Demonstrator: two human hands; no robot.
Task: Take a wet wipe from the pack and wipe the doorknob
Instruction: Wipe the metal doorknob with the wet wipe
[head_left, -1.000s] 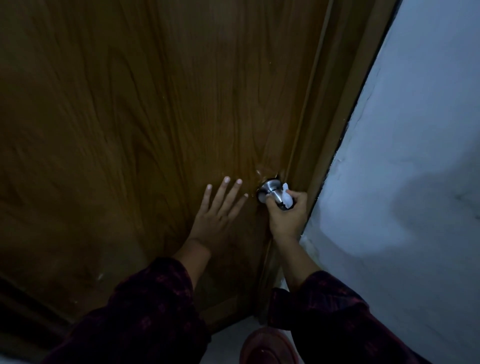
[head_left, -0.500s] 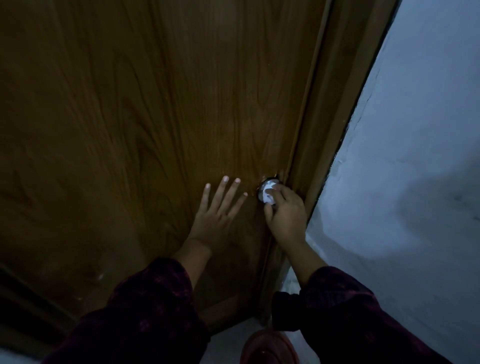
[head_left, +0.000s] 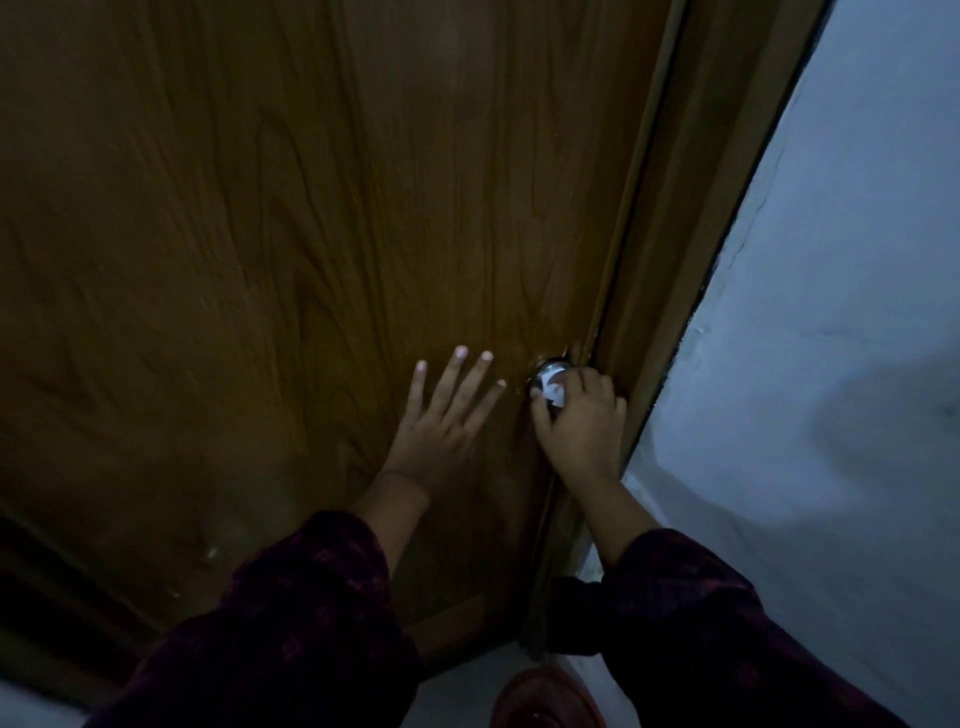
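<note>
1. Two bare hands reach up to a brown wood-grain door (head_left: 311, 234) in dim light, both arms in dark patterned sleeves (head_left: 291, 613).
2. A small crumpled white wet wipe (head_left: 551, 391) is pressed against the round silver metal doorknob (head_left: 546, 370), which sits at the door's right edge, next to the brown door frame (head_left: 691, 218).
3. On the right hand (head_left: 582, 423), the fingers (head_left: 592, 382) are curled together over the knob and clamp the wipe to it; the wipe shows just left of the fingertips, with the thumb below it.
4. On the left hand (head_left: 441, 421), the fingers (head_left: 452, 374) are spread apart and lie flat on the door, left of the knob and holding nothing.
5. Compared with half a second ago, the right hand covers more of the knob from the right, and the wipe has slid lower on the metal. A second ago, the wipe stuck out on the knob's right side. The left hand has stayed where it was.
6. To the right is a pale bluish-white wall (head_left: 831, 312); a reddish-brown rounded object (head_left: 545, 701) shows at the bottom edge, too dark to identify.
7. No brand, label or writing can be read anywhere.
</note>
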